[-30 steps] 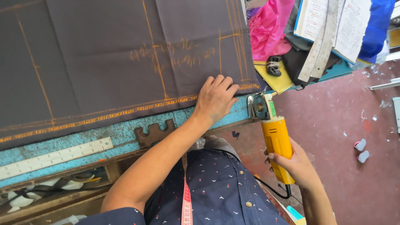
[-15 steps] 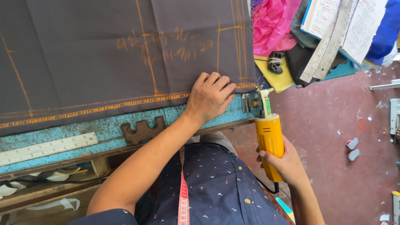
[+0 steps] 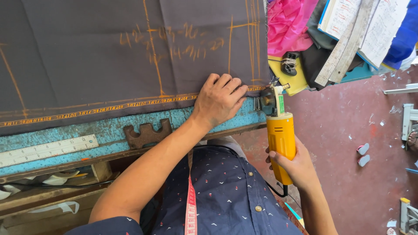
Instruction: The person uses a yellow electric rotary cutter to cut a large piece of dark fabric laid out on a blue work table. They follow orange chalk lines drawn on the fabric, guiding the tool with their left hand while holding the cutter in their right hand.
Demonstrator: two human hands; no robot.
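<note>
A dark grey cloth with orange chalk lines lies spread over a worn blue table. My left hand presses flat on the cloth's near right corner, by its woven orange selvedge. My right hand grips the yellow body of an electric cloth cutter, whose metal head sits at the cloth's right edge, close beside my left fingers. A black cord hangs from the cutter's rear end.
A white ruler and a notched brown metal piece rest on the table's near edge. Pink fabric, papers and a yellow pad are piled at the right. A pink tape measure hangs down my chest. Red floor lies to the right.
My right hand has brought the cutter up from beside the table to the cloth's right edge. My left hand stays pressed on the cloth corner.
</note>
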